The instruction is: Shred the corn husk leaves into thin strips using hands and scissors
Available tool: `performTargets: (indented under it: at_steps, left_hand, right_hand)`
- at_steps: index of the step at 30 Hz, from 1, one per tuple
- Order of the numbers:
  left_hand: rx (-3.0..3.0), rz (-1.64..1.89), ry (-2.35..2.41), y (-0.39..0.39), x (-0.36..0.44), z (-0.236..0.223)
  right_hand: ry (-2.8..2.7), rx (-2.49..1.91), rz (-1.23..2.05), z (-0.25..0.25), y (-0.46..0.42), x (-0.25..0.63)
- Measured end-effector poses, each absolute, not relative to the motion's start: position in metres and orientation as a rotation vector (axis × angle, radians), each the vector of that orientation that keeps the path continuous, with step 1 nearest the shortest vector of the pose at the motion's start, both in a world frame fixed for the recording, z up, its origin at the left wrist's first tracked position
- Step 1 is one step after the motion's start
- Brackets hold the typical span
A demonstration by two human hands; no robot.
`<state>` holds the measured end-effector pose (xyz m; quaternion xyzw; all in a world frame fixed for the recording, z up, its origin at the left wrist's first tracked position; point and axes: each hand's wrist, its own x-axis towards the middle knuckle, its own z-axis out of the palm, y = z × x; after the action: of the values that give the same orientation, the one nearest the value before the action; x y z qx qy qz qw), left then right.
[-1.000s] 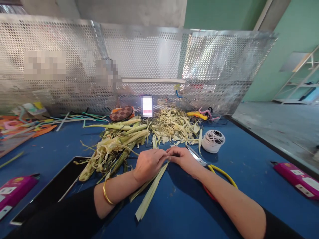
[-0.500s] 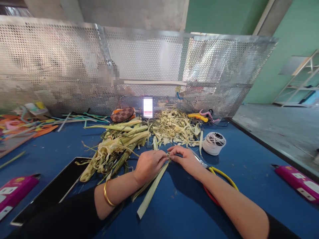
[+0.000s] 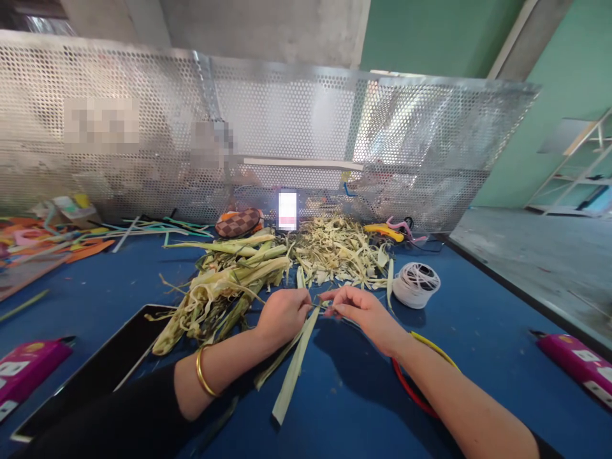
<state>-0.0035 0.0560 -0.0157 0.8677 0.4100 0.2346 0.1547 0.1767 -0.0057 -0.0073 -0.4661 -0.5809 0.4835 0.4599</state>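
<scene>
My left hand [image 3: 284, 315] is closed in a pinch at the upper end of a long pale corn husk strip [image 3: 296, 376], which hangs down toward me over the blue table. A darker, narrower husk piece lies beside it. Just to the right, my right hand [image 3: 361, 312] pinches a thin pale strand that stretches across the small gap between my fingertips. Whether it is string or husk fibre I cannot tell. Under my right forearm lies a tool with red and yellow handles [image 3: 433, 347]; its blades are hidden by the hand and arm.
Whole corn husks [image 3: 229, 280] are heaped left of my hands, shredded husk [image 3: 339, 252] behind them. A spool of white string [image 3: 415, 285] stands at the right. A lit phone [image 3: 287, 210] leans by a perforated screen [image 3: 287, 108]. Magenta power strips [image 3: 33, 366] flank the table.
My right hand has drawn slightly away from my left, so a thin strand shows between them. The husk strip stays in my left hand, and the whole view has shifted a little.
</scene>
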Motion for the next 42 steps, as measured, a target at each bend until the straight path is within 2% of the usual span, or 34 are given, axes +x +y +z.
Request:
performTargets:
  at_steps: [3, 9, 17, 21, 32, 42]
  left_hand:
    - [2.439, 0.657, 1.145, 0.056, -0.004, -0.012]
    - [2.334, 0.605, 1.051, 0.063, -0.011, -0.001]
    - [1.494, 0.739, 0.815, 0.056, -0.004, -0.007]
    - [1.272, 0.692, 0.752, 0.049, 0.001, -0.008]
    - [1.568, 0.69, 0.857, 0.047, 0.006, -0.011]
    - [1.527, 0.711, 0.937, 0.048, 0.005, -0.01]
  right_hand:
    - [-1.359, -1.076, 1.3, -0.007, -0.007, 0.17]
    - [-1.428, -1.166, 1.175, -0.014, -0.002, 0.171]
    - [-1.472, -1.166, 1.121, -0.018, 0.0, 0.171]
    - [-1.508, -1.199, 1.093, -0.017, -0.001, 0.17]
    - [-1.696, -1.315, 0.9, -0.024, 0.0, 0.169]
    - [-1.45, -1.189, 1.21, -0.014, -0.005, 0.166]
